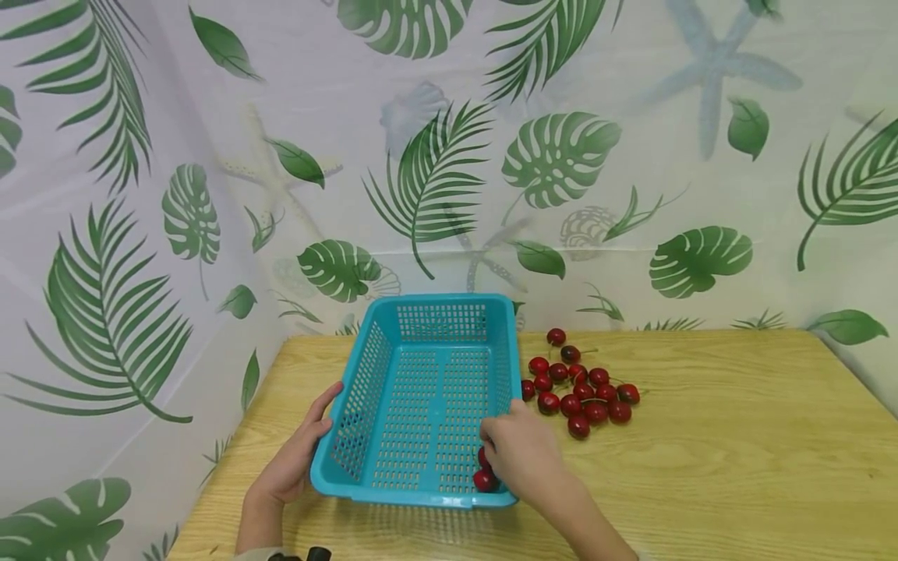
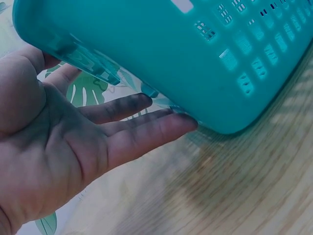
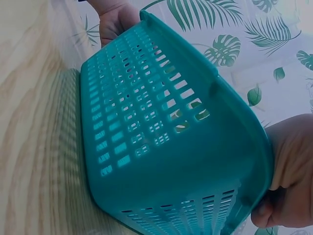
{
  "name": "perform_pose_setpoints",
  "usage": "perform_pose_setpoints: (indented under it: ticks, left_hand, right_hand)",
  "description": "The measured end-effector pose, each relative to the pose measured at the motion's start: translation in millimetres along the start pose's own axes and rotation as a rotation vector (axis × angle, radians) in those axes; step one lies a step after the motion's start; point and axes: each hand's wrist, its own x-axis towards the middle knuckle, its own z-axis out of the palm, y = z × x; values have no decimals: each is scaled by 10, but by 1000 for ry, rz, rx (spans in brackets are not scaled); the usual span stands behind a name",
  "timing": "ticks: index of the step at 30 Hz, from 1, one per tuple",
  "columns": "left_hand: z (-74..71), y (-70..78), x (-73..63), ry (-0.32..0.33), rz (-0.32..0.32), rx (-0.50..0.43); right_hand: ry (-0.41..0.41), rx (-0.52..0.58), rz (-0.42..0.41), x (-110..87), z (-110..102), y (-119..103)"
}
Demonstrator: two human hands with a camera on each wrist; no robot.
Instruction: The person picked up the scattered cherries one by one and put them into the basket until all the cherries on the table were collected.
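A blue-green plastic basket [image 1: 438,413] with perforated walls stands on the table. My left hand [image 1: 291,460] is at its left side; in the left wrist view its fingers [image 2: 146,137] stretch out under the rim, touching the outer wall. The right hand [image 1: 526,452] grips the right rim near the front corner, its fingers bent over the edge. Two dark red cherries [image 1: 485,479] are visible inside the basket, beside that hand. More cherries [image 1: 584,392] lie in a loose group on the table to the right. What the right palm covers is hidden.
The wooden table [image 1: 737,444] extends to the right past the cherries. Behind it hangs a white cloth [image 1: 449,78] printed with green leaves and starfish. A small dark object [image 1: 318,554] shows at the bottom edge, by the left wrist.
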Motion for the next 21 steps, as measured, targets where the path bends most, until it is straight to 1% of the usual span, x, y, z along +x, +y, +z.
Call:
perform_pose_setpoints:
  ticks: [8,15,21]
  left_hand:
    - [7,-48,5,8,14,-1]
    - [7,-45,-3,-9,23,-11]
    - [9,-57,4,-16,34,-1]
  right_hand:
    - [-25,-32,20,-11,30,-22]
    - [44,34,30,-38,83,18]
    - [71,53,30,-56,111,41]
